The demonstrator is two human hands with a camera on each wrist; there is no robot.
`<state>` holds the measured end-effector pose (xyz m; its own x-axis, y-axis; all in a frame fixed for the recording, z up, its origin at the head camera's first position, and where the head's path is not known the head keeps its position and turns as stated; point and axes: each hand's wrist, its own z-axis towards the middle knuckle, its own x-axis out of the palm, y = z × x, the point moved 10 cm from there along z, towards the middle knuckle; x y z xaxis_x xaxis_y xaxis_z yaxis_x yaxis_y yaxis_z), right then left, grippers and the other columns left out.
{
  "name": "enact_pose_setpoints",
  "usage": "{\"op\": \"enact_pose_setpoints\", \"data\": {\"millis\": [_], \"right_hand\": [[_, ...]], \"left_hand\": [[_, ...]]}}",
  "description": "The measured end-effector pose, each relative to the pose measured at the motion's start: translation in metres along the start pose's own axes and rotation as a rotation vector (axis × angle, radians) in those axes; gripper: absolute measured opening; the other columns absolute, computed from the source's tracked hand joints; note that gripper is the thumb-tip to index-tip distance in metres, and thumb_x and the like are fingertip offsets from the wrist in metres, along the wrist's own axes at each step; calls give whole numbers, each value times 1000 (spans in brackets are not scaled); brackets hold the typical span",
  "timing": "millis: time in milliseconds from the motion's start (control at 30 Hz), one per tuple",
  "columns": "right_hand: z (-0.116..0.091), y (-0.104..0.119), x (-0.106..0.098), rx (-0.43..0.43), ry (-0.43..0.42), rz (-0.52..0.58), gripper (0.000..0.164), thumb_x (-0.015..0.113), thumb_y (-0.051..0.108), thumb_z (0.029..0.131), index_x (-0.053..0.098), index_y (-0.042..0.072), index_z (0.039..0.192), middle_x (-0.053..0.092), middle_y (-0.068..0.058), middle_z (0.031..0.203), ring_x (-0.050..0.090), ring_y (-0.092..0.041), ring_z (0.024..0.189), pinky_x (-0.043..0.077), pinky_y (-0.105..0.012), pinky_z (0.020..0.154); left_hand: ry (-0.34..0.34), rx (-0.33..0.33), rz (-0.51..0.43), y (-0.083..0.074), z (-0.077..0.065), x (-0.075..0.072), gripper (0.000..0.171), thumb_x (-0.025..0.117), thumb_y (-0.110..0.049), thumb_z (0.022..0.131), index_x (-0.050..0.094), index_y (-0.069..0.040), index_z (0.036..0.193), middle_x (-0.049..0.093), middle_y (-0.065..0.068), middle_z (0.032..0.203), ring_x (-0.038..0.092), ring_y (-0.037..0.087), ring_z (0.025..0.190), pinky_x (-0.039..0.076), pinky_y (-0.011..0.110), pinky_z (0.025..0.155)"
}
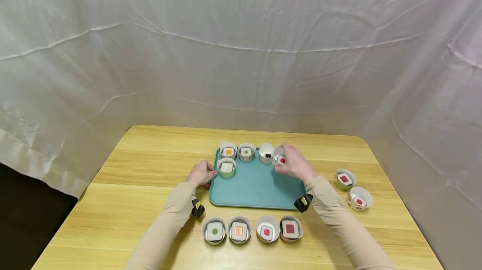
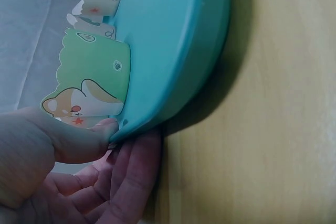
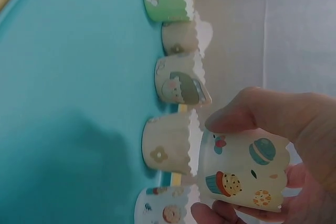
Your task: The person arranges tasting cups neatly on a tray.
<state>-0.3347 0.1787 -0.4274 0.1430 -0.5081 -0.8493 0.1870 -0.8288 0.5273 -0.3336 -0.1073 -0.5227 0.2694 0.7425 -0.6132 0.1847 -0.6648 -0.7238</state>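
Note:
In the head view my right hand point(image 1: 294, 163) grips a printed paper baking cup point(image 1: 278, 156) over the back right of a teal tray point(image 1: 256, 186). A white piece with a red top shows inside it. The right wrist view shows thumb and fingers around this cup point(image 3: 244, 169), which is tilted. My left hand point(image 1: 201, 173) holds the tray's left edge, thumb at the rim and fingers below. Near that thumb stands a green paper cup point(image 2: 102, 72) with a dog print. Along the tray's back stand cups with an orange-topped piece point(image 1: 228, 152), a green-dotted piece point(image 1: 246, 152) and a black piece point(image 1: 268, 155).
Several filled paper cups line the table's front, among them a green-dotted one point(image 1: 214, 231) and a dark-red one point(image 1: 290, 229). Two more cups point(image 1: 344, 179) stand right of the tray. A pale curtain point(image 1: 241, 73) hangs behind the wooden table point(image 1: 150, 165).

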Motion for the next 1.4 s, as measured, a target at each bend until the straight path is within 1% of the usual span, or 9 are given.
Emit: {"op": "enact_pose_setpoints", "data": {"millis": [100, 167, 233, 367, 467, 733, 967, 1100, 1400], "right_hand": [[2, 6, 4, -17, -1, -9, 66, 80, 11, 72, 52, -5, 130, 62, -21, 115, 57, -32, 103, 54, -47, 88], [3, 10, 7, -25, 0, -18, 65, 81, 11, 72, 53, -5, 128, 62, -20, 114, 56, -32, 105, 53, -48, 89], [4, 14, 11, -30, 5, -26, 63, 81, 12, 72, 53, -4, 127, 63, -19, 112, 57, -31, 102, 54, -45, 85], [6, 21, 18, -36, 28, -36, 63, 81, 13, 72, 52, -3, 126, 63, -18, 104, 60, -26, 87, 55, -36, 72], [7, 27, 22, -42, 46, -33, 64, 81, 12, 72, 50, -3, 127, 64, -18, 101, 61, -24, 82, 54, -33, 68], [11, 38, 31, -58, 52, -66, 60, 81, 14, 74, 52, 0, 125, 61, -15, 104, 57, -24, 89, 55, -37, 76], [13, 45, 39, -55, 65, -89, 71, 81, 16, 76, 49, -3, 136, 61, -19, 114, 58, -27, 95, 55, -42, 83], [15, 49, 43, -61, 71, -99, 72, 82, 16, 74, 49, -3, 135, 62, -18, 111, 60, -28, 96, 54, -45, 88], [18, 60, 53, -85, 76, -99, 63, 83, 12, 75, 52, -1, 128, 62, -17, 107, 61, -28, 90, 56, -41, 80]], "left_hand": [[0, -4, 5, 0, -1, 0, 24, 63, -12, 98, 59, 6, 113, 66, 27, 115, 68, 22, 67, 62, 31, 59], [0, -7, 8, 1, -1, 0, 24, 63, -13, 98, 59, 5, 113, 66, 27, 115, 68, 22, 68, 62, 31, 59], [0, -9, 8, 1, -1, 0, 24, 63, -13, 98, 59, 5, 113, 66, 26, 115, 68, 22, 68, 62, 31, 59], [-1, -7, 6, 0, -1, -1, 23, 63, -13, 98, 60, 5, 113, 66, 26, 114, 68, 22, 67, 62, 31, 59], [-1, -6, 6, 0, -1, -1, 24, 63, -13, 98, 60, 5, 113, 67, 26, 114, 68, 22, 67, 62, 31, 59], [1, -8, -1, -1, -2, -1, 24, 63, -13, 98, 60, 5, 113, 67, 26, 114, 68, 22, 68, 62, 31, 59], [0, -6, -9, -1, -2, -1, 24, 63, -12, 98, 60, 6, 113, 67, 26, 113, 68, 22, 66, 62, 31, 59], [0, -4, -7, -1, -2, -1, 24, 64, -12, 98, 60, 6, 113, 67, 26, 113, 68, 22, 65, 62, 31, 59], [5, -2, -8, -1, -1, -1, 26, 63, -12, 98, 61, 7, 115, 67, 27, 114, 68, 21, 65, 62, 31, 59]]}}
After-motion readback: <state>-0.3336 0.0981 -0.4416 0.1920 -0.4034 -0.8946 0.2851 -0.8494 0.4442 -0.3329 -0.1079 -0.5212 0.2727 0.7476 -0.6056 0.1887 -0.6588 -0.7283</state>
